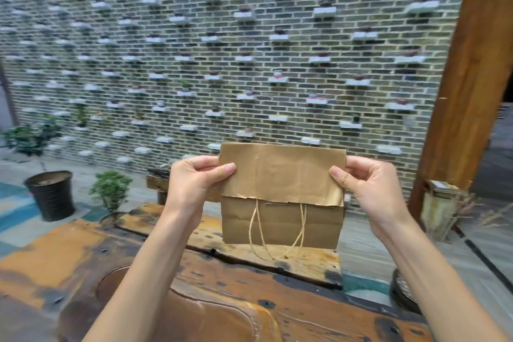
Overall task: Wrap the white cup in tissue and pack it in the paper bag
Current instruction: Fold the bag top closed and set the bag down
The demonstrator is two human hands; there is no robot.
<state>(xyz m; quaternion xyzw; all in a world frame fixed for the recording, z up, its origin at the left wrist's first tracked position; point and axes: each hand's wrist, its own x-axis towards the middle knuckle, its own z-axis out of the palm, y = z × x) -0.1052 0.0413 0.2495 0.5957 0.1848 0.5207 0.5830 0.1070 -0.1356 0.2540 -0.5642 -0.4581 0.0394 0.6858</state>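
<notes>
One brown paper bag (283, 219) held up in the air above the far edge of the wooden desk (83, 253), open room on all sides. Top portion folded down toward the camera, ragged lower edge. Left hand (194, 178) pinches the fold's left edge, right hand (369, 180) the right edge (thumbs on front). Two twine handles (277, 233) dangle in loops. Desk worn, blotchy, knotted. White cup not visible.
</notes>
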